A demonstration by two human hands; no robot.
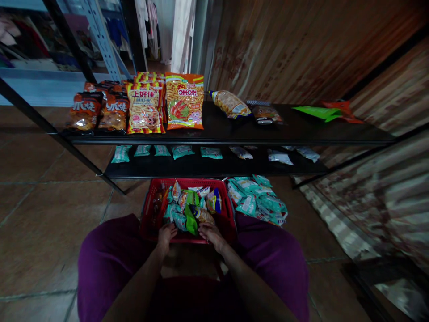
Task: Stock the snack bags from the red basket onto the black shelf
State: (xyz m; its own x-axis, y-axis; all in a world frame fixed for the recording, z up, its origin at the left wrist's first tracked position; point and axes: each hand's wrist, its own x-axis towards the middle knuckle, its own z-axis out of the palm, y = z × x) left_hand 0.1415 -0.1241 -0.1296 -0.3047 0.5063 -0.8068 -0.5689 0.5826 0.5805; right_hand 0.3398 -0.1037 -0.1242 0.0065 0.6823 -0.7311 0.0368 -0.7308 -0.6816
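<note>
A red plastic basket [230, 219] stands on the floor between my knees, holding several small snack packets in teal, green, orange and blue. At its near left, my left hand [166, 233] reaches over the rim with fingers stretched out, close to a teal packet [179, 220]. My right hand [210, 233] is over the near rim on the other side, its fingers apart beside a clear-fronted packet [203, 215]. Between the two hands a bright green packet [191, 221] stands up. Neither hand visibly grips a packet; the fingertips are dim and partly blend into the packets.
Beyond the basket is a black shelf rack [221, 134] with several orange and yellow snack bags [145, 109] on top. Its lower board [150, 167] carries a row of small packets. A heap of teal packets [258, 199] lies right of the basket. Curtains [284, 53] hang behind.
</note>
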